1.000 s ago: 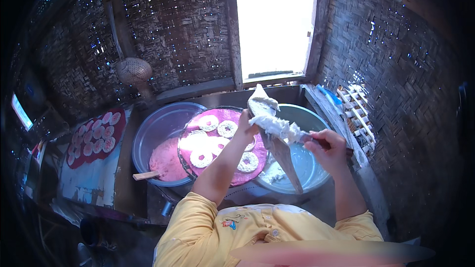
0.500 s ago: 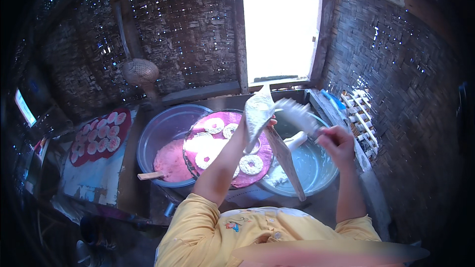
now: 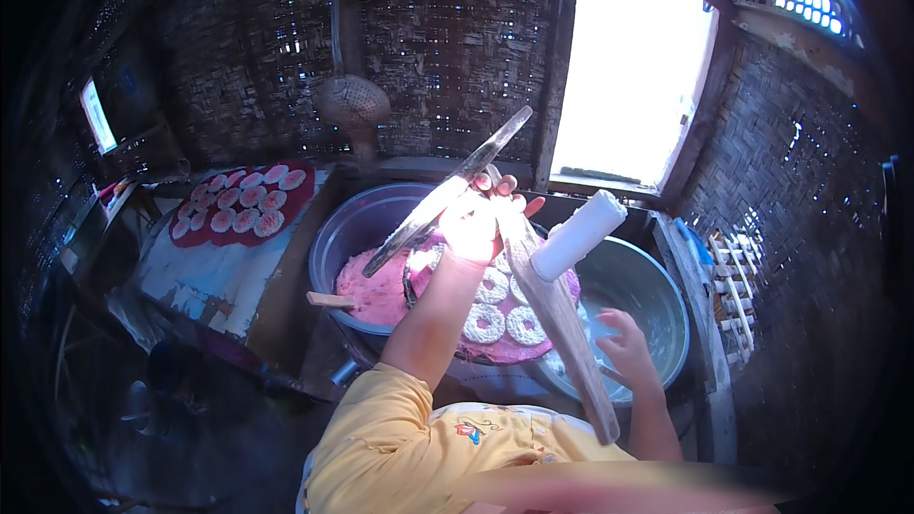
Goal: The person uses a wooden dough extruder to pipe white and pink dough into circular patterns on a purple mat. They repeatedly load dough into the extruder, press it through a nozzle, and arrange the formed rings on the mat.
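in the head view, the wooden tool (image 3: pixel 562 324) is up in the air over the pink round sheet (image 3: pixel 495 355), its two long arms spread well apart. a smooth white tube (image 3: pixel 579 236) sticks out from the right-hand arm. the person's left hand (image 3: pixel 476 214) is closed on the tool near where the arms come together; glare and the fingers hide whether a hinge joins them. the right hand (image 3: pixel 628 352) is by the near edge of the green basin (image 3: pixel 684 324), fingers loosely bent and parted, with nothing plainly in its hold; a thin grey piece shows beside its wrist, too unclear to name.

the wood looks stiff and dense, so the tool is probably fairly heavy and awkward with its arms apart. the bare arms seem the best place to take hold, one hand to each; the tube looks rigid but slick, a poor grip. the white rings (image 3: pixel 483 336) on the sheet look soft and easily torn, better carried by the sheet than pinched. the pink mash (image 3: pixel 357 281) in the left-hand basin looks damp and loose; the flat stick (image 3: pixel 328 300) there offers a dry end.

no brand, label or legible writing shows; the yellow shirt (image 3: pixel 381 428) bears only a small coloured motif.
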A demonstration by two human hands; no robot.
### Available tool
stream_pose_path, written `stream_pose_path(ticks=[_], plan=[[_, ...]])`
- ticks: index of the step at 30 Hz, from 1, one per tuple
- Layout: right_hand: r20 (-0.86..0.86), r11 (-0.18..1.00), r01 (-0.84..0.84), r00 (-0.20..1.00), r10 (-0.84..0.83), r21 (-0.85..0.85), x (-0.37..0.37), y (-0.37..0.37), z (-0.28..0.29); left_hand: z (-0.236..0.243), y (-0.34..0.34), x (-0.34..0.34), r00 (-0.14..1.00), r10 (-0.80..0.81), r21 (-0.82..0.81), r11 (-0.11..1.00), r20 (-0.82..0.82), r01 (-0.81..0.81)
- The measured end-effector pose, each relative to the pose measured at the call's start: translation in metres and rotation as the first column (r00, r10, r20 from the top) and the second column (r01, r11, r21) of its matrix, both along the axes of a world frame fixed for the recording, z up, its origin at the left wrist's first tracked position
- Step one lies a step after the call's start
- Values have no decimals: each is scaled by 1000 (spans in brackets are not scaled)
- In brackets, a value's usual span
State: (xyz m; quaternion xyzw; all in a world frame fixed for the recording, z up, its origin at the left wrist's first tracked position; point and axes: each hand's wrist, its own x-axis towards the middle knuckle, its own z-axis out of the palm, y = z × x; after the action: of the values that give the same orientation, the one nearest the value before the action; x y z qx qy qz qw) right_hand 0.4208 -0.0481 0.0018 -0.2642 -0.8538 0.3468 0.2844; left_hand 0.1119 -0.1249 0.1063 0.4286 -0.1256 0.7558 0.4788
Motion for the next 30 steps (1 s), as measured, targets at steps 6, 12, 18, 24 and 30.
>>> stream_pose_path(ticks=[6,12,18,24,30], plan=[[-366,554,-675,734,572,-487,-54,-65,49,34,-17,4,982,20,19,1000,190,-25],[44,597,-788,598,800,-149,-92,-107,44,67,-33,0,906,83,-310,949,414,55],[-454,222,-735,596,662,-641,-102,-102,81,55,-44,-8,895,316,-350,915,315,-200],[-893,-575,-708,440,93,-409,-100,-108,114,36,-49,-10,940,236,384,914,-246,-129],[-929,-235,-899,367,56,-369,-89,-96,122,9,-94,-2,412,557,7,600,-721,-800]])
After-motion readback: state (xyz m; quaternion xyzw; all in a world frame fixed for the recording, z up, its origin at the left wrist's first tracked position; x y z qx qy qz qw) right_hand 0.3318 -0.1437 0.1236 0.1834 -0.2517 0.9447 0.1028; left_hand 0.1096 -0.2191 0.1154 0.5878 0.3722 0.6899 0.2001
